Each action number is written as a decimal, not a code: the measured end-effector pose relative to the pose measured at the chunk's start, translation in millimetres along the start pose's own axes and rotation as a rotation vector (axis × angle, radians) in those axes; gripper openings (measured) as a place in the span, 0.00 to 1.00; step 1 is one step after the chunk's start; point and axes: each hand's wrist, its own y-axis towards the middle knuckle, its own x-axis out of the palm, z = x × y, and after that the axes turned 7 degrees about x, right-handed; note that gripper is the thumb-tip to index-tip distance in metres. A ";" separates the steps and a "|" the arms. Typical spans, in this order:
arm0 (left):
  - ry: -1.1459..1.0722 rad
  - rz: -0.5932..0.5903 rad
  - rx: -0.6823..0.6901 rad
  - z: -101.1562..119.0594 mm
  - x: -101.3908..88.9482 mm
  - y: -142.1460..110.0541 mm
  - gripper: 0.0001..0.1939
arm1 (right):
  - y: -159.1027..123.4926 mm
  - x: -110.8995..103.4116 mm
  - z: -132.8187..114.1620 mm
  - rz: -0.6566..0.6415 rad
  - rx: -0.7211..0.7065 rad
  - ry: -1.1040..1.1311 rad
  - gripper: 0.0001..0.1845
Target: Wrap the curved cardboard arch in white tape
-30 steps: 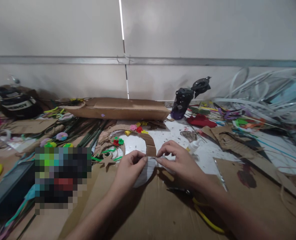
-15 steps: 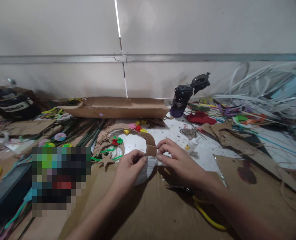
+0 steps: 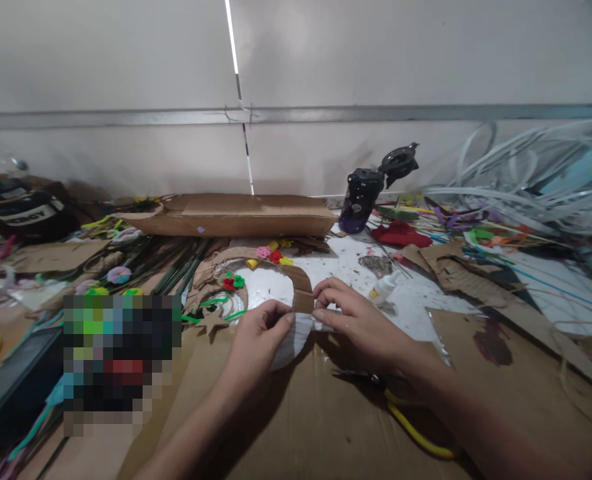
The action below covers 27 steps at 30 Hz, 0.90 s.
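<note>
My left hand (image 3: 259, 333) has thumb and fingers pinched on a white paper strip (image 3: 292, 350) at the near end of a curved brown cardboard band (image 3: 302, 288). Opposite it, my right hand (image 3: 349, 313) pinches at the right edge of the same strip, its fingertips close to the band. The band curves away towards small pink, red and yellow flowers (image 3: 275, 256); I cannot tell whether they are fixed to it. Below my right hand lie scissors (image 3: 419, 433) with yellow handles, partly hidden by the forearm. A white glue bottle (image 3: 383, 288) lies just beyond that hand.
A cardboard sheet (image 3: 326, 427) covers the near work surface. Left of my hands are a cardboard star (image 3: 213, 324) and red and green flowers (image 3: 233, 281). Behind stand a long cardboard tray (image 3: 246, 225) and a dark bottle (image 3: 361, 200). Torn cardboard (image 3: 456, 277) lies right.
Both hands keep nearly the same pinch on the paper strip. The view has shifted very slightly.
</note>
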 end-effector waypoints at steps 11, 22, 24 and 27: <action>-0.008 -0.022 0.012 -4.4 0.0 1.2 0.10 | 1.9 2.5 6.2 -0.018 0.000 0.043 0.06; -0.049 -0.008 -0.029 -8.5 0.9 -1.8 0.11 | 1.9 2.4 6.0 -0.015 0.006 0.053 0.06; -0.050 -0.006 -0.033 -9.1 0.8 -1.4 0.11 | 1.8 2.7 6.8 -0.014 0.005 0.057 0.06; -0.050 -0.015 -0.030 -10.0 0.0 -0.3 0.11 | 1.5 3.3 7.7 -0.005 0.011 0.065 0.05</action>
